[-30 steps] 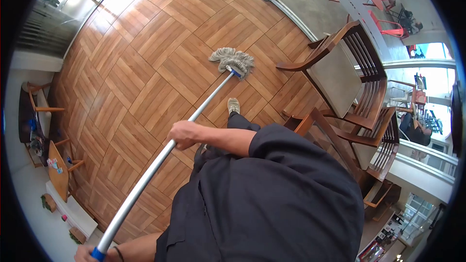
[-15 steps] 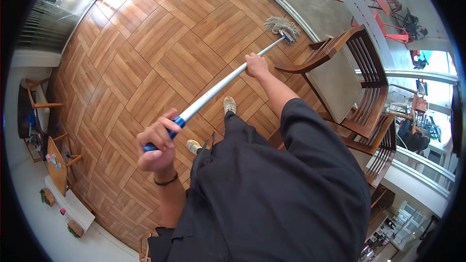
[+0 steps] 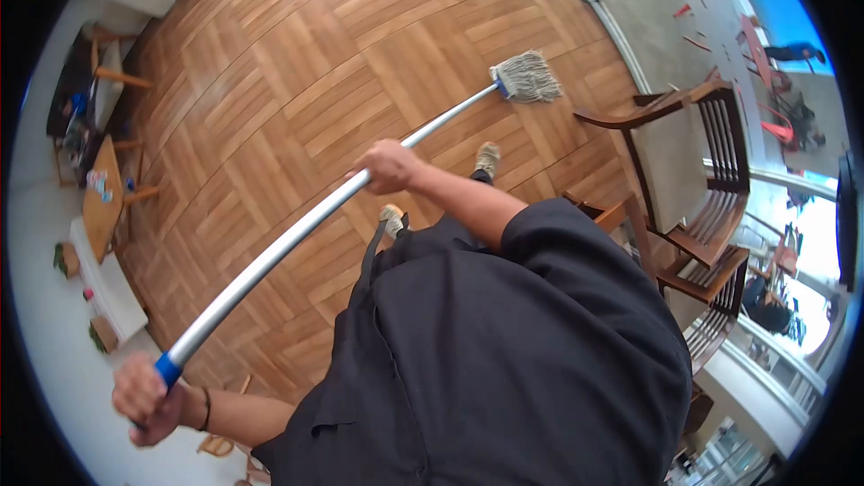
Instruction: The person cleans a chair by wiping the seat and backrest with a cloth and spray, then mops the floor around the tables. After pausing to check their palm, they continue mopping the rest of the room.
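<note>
A mop [image 3: 279, 256] with a silver pole runs diagonally across the view. My left hand [image 3: 148, 400], at the lower left, is wrapped around the blue grip at the pole's top end. Farther along, my right hand [image 3: 389, 166] is closed around the middle of the pole. The mop's grey string head [image 3: 531, 79] lies on the wood-patterned floor [image 3: 378, 99], spread to the right of its blue clamp. My shoes [image 3: 487, 158] show below the pole, partly hidden by my dark clothing.
A wooden armchair [image 3: 670, 171] with a pale seat stands to the right of the mop head, with more chairs behind it. A glass partition's frame [image 3: 621, 45] edges the floor at the upper right. A small wooden table [image 3: 103, 193] stands at the left wall.
My left hand has moved down and left, and my right hand has shifted left with the pole. The mop head's strings have swung to the right of the clamp. The camera view has turned.
</note>
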`<state>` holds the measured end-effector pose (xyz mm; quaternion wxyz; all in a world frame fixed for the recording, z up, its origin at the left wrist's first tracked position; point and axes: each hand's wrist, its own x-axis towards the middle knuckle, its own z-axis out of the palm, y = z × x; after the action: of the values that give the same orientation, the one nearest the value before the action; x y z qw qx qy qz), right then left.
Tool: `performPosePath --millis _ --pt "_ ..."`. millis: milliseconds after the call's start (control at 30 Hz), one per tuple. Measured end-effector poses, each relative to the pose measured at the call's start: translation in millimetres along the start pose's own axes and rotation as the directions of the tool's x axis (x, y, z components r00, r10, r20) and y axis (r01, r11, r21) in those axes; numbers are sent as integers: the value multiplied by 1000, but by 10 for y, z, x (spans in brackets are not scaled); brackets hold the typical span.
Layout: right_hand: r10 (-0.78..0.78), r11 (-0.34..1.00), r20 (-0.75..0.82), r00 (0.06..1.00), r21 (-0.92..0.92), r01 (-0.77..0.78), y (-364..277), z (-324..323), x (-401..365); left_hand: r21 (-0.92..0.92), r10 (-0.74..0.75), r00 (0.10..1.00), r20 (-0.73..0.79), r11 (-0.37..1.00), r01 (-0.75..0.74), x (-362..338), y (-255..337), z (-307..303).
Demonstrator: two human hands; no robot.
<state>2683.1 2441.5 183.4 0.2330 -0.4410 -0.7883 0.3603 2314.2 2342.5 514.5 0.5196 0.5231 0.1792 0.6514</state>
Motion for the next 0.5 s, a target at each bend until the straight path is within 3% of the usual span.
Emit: performPosePath --millis 67,133,200,267,367,467,500 --pt "-3 999 115 993 49 -2 -646 522 138 105 48 997 -52 994 -42 -221 719 -80" --pt "-132 979 108 985 172 112 -1170 960 181 107 103 987 -123 990 -89 -489 1350 -118" --pt "-178 977 217 960 156 146 -1561 1219 163 328 227 955 -191 932 -156 -739 1725 -28" --pt "-202 975 293 935 152 163 -1647 1353 85 262 220 975 20 940 -217 -884 1537 84" --pt "-203 978 350 915 125 169 -1532 1440 7 159 241 970 11 958 -240 -1053 1362 98" --pt "-169 983 278 946 115 142 -1312 1304 -82 70 236 952 -194 972 -226 -1159 1346 29" --pt "-146 983 242 959 146 112 -1212 1177 -92 6 194 969 -156 981 -195 -1088 1210 23"
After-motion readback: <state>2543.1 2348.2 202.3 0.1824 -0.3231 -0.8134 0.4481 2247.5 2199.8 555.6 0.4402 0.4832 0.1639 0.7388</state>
